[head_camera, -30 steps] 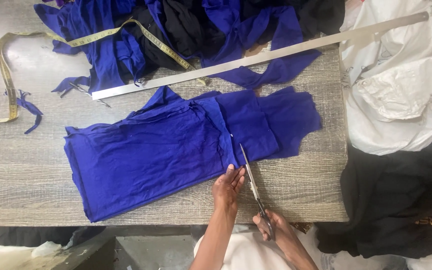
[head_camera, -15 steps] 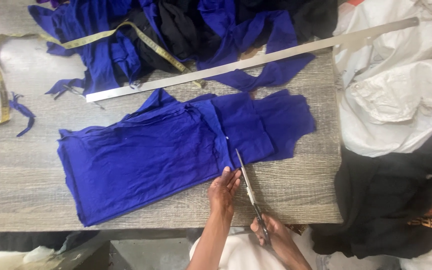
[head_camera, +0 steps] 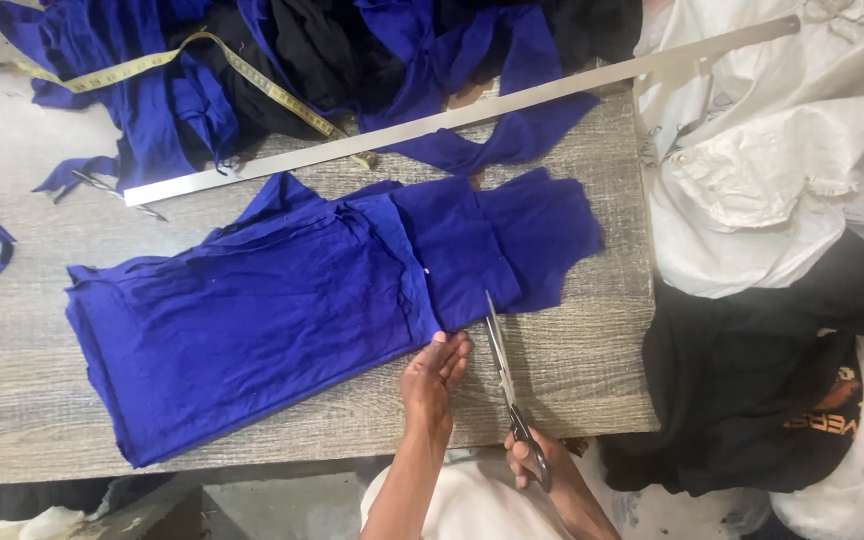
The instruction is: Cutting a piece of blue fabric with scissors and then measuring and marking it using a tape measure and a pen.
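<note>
My left hand (head_camera: 434, 378) lies flat and open, palm down, fingertips touching the near edge of the blue cloth (head_camera: 282, 300). The cloth lies spread on the counter (head_camera: 572, 370), mostly ahead and to the left of that hand, with a folded part reaching ahead and to the right.

My right hand (head_camera: 542, 470) is closed through the handles of the scissors (head_camera: 505, 375). The blades run forward from it, just right of my left fingertips, and the tip meets the near edge of the cloth. Whether the blades are parted I cannot tell; they look nearly together.

Handling, as I judge it:
- The cloth looks like a thin, soft knit: light, limp, no stiffness of its own. Wrinkles and stacked layers show near the fold.
- It will likely stretch and creep under the blades, so it needs flat pressure close beside the cut line, not a pinch.
- Best hold: open palm on the layers just left of the scissors, edges kept aligned.
- Lifted, it would sag and the layers would slip apart.

Well ahead of both hands lie a long metal ruler (head_camera: 452, 115), a yellow tape (head_camera: 202, 60) and more dark cloth
</note>
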